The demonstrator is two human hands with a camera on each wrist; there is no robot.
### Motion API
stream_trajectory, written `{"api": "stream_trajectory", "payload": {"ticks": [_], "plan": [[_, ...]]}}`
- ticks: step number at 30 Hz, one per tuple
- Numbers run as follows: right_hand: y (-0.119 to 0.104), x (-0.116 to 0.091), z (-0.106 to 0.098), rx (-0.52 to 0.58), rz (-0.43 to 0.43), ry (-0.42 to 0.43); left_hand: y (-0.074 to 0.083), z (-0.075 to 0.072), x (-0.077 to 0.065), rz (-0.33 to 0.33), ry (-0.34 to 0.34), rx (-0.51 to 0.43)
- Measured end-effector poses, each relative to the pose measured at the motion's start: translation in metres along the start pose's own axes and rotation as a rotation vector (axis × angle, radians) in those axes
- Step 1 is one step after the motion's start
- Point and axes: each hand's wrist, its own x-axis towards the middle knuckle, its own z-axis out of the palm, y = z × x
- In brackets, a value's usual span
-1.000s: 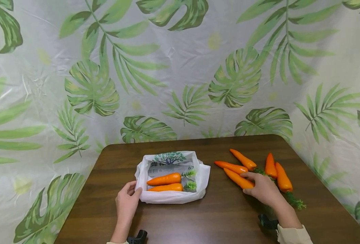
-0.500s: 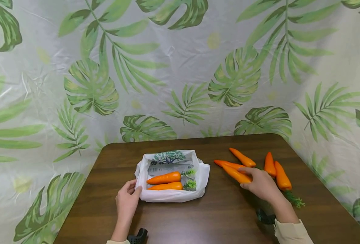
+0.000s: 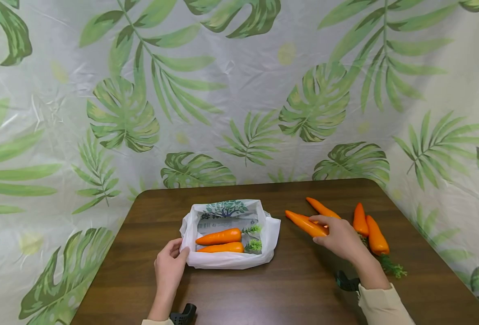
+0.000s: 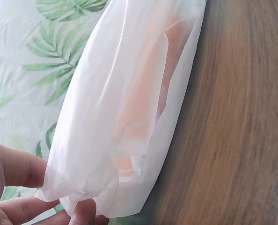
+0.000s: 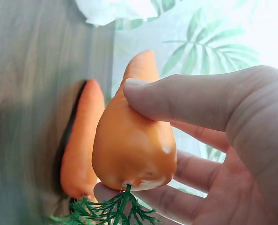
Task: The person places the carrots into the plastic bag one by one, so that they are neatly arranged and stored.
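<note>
My left hand (image 3: 169,264) pinches the near left corner of a white plastic bag (image 3: 235,262), which lies with its mouth spread wide. In the left wrist view, fingers and thumb grip the bag's crumpled edge. Two orange carrots (image 3: 219,237) with green tops lie side by side in the bag. Over on the right, my right hand (image 3: 341,238) holds another carrot (image 3: 307,225) between thumb and fingers. In the right wrist view, the held carrot (image 5: 134,140) points away from the palm, its green top (image 5: 122,206) hanging at the near end.
Right of the bag, a loose carrot (image 3: 321,206) lies just beyond my right hand; a further one is mostly hidden behind the held carrot. Two more, a redder carrot (image 3: 360,220) and an orange carrot (image 3: 377,237), lie farther right on the brown wooden table (image 3: 263,293). A leaf-patterned sheet (image 3: 247,90) hangs behind.
My right hand has moved left and slightly away from me with its carrot, which now covers most of the neighbouring carrot. My left hand and the bag stay in place.
</note>
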Motion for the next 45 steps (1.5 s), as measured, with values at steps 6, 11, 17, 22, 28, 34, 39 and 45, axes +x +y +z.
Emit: {"api": "stream_trajectory", "payload": {"ticks": [6, 11, 17, 22, 28, 34, 39, 45], "plan": [[-0.009, 0.007, -0.002, 0.001, -0.041, 0.016, 0.001, -0.001, 0.0, -0.004, -0.002, -0.003], [-0.018, 0.013, -0.003, -0.004, -0.063, 0.016, 0.0, 0.0, 0.001, -0.003, 0.003, -0.006], [-0.03, 0.02, -0.003, -0.001, -0.102, 0.016, -0.001, -0.001, 0.0, -0.009, 0.014, 0.006], [-0.037, 0.025, 0.001, 0.018, -0.106, -0.005, -0.002, -0.001, -0.001, -0.002, 0.017, -0.001], [-0.049, 0.032, 0.005, 0.058, -0.107, -0.04, -0.004, -0.002, -0.001, -0.011, 0.011, 0.006], [-0.06, 0.038, 0.007, 0.055, -0.129, -0.055, -0.005, -0.001, 0.0, 0.008, 0.016, 0.003], [-0.071, 0.045, 0.008, 0.056, -0.143, -0.061, -0.003, -0.001, -0.001, 0.026, 0.027, 0.007], [-0.084, 0.054, 0.011, 0.058, -0.158, -0.078, -0.003, -0.001, -0.001, 0.041, 0.042, 0.009]]}}
